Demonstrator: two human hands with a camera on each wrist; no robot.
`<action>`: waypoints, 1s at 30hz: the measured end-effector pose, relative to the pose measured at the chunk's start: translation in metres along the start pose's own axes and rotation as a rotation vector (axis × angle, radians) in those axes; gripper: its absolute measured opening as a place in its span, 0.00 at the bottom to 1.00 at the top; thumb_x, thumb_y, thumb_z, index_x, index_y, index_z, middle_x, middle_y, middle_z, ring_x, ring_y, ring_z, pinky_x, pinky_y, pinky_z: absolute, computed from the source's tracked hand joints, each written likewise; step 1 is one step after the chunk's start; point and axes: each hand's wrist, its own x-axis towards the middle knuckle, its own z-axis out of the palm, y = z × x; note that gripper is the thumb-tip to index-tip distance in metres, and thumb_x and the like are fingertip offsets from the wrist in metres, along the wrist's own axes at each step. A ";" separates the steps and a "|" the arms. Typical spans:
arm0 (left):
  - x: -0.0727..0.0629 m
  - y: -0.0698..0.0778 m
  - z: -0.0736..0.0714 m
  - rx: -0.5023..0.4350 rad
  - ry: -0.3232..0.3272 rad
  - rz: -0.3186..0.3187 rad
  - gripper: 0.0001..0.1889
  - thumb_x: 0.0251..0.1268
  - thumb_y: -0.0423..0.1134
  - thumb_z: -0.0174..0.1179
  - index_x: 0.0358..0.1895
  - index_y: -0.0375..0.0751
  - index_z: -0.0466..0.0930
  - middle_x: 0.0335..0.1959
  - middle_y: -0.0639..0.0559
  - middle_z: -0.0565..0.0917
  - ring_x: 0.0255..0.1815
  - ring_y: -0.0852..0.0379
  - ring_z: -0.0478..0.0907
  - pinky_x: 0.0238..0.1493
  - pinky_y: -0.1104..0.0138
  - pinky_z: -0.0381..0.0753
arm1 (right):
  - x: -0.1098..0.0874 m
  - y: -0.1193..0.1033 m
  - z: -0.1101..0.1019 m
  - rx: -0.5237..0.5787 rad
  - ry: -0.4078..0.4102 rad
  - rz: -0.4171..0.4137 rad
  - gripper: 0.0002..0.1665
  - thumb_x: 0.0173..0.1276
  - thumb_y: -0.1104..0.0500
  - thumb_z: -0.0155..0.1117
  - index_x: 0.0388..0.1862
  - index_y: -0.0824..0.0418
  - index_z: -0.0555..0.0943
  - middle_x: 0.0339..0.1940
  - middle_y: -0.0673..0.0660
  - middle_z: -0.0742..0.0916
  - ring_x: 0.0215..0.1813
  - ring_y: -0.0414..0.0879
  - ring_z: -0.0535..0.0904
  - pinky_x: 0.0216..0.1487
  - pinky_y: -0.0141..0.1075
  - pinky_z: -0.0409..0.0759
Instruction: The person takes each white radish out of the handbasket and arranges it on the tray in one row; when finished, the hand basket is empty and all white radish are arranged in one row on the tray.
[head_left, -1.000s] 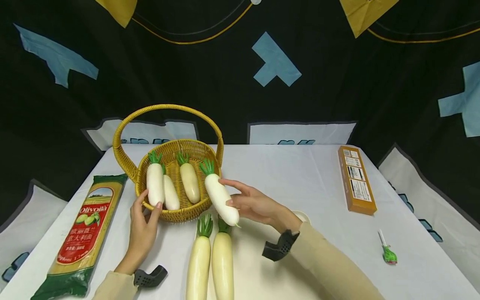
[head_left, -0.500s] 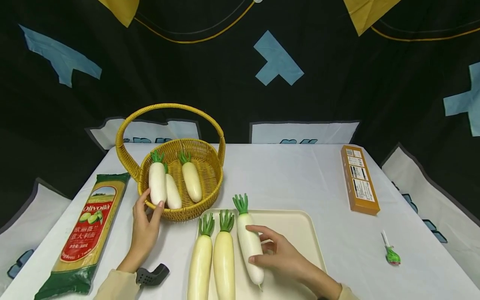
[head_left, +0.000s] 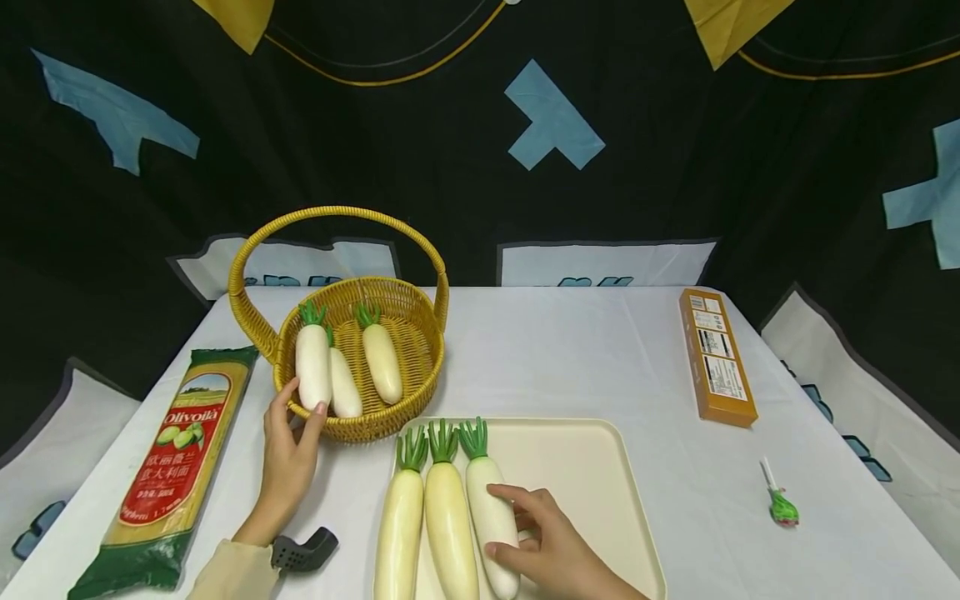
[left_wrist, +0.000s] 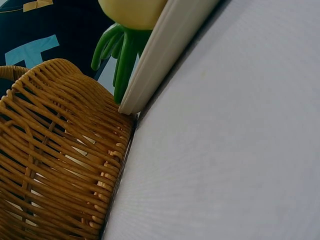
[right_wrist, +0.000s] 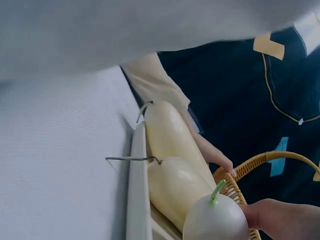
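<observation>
In the head view my right hand (head_left: 551, 537) holds a white radish (head_left: 487, 504) with green stalks, thumb on one side and fingers on the other. This radish lies at the cream tray (head_left: 585, 467), beside two yellowish-white radishes, one in the middle (head_left: 450, 533) and one at the left (head_left: 400, 533). My left hand (head_left: 288, 454) grips the near-left rim of the yellow wicker basket (head_left: 423, 354). Inside the basket are a white radish (head_left: 312, 362), a partly hidden one (head_left: 345, 390) and a paler one (head_left: 383, 367). The left wrist view shows the basket's woven side (left_wrist: 55, 160) but no hand.
A pasta packet (head_left: 180, 450) lies left of the basket on the white-covered table (head_left: 555, 358). An orange-brown box (head_left: 717, 358) and a green lollipop (head_left: 782, 506) lie at the right. The basket's tall handle (head_left: 337, 213) arches above it. A dark curtain (head_left: 420, 150) hangs behind.
My right hand has carried the white radish out of the basket's right side, down and towards me, to the tray beside the other two. My left hand has stayed at the basket rim.
</observation>
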 end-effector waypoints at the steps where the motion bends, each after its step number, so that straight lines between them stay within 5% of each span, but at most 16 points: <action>1: 0.000 0.000 0.000 0.000 -0.001 -0.001 0.31 0.67 0.40 0.48 0.70 0.47 0.46 0.68 0.40 0.50 0.65 0.41 0.57 0.56 0.57 0.62 | 0.000 0.000 0.001 -0.010 0.004 -0.004 0.36 0.58 0.54 0.65 0.65 0.54 0.64 0.45 0.62 0.65 0.45 0.47 0.70 0.37 0.25 0.78; 10: 0.001 0.001 0.000 -0.002 -0.004 -0.007 0.31 0.67 0.41 0.48 0.70 0.47 0.46 0.68 0.40 0.49 0.66 0.40 0.56 0.58 0.54 0.62 | -0.003 -0.001 0.006 -0.098 -0.017 -0.032 0.31 0.64 0.52 0.58 0.65 0.51 0.64 0.42 0.57 0.64 0.43 0.42 0.61 0.41 0.25 0.75; 30: 0.000 0.001 0.000 -0.008 0.002 0.003 0.30 0.68 0.41 0.47 0.70 0.45 0.47 0.68 0.39 0.50 0.66 0.39 0.55 0.59 0.47 0.61 | -0.006 -0.010 -0.002 -0.177 -0.009 -0.067 0.21 0.65 0.50 0.57 0.56 0.52 0.71 0.44 0.57 0.70 0.42 0.38 0.66 0.40 0.26 0.72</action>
